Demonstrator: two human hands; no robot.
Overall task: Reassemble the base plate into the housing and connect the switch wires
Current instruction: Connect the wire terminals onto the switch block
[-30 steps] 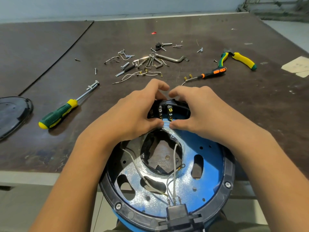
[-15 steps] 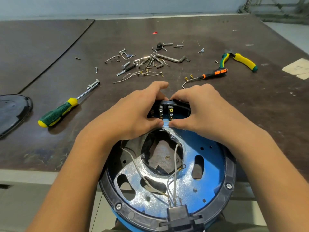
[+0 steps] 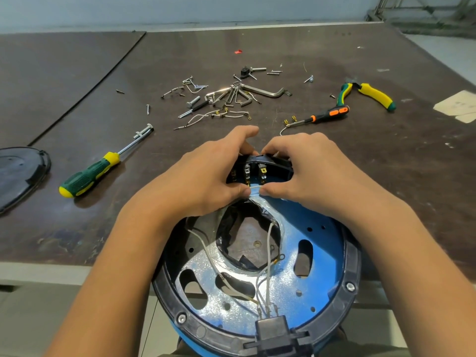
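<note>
Our left hand and right hand meet at the switch. The fingers of both hands curl over its top and the thumbs press in from below. Between the two thumb tips we pinch the end of a thin white wire. The switch sits at 12 o'clock on the housing, the round black ring in front of us.

The blue base plate already lies inside the ring. We think that part is done and we are now on the wires. More loose wires run from the plug block at 6 o'clock up across the big hole in the middle. One has a small ring end lying free at about 3 o'clock of the hole.

Next, we think, the pinched wire end has to slide onto one of the little metal tabs on the switch. That calls for a straight, gentle push while the other hand holds the switch. We cannot tell which tab it belongs on.

On the table, a green screwdriver lies at 9 o'clock from the hands. A pile of screws lies at 12 o'clock. An orange screwdriver and pliers lie at 2 o'clock. A black lid sits far out at 9 o'clock.
</note>
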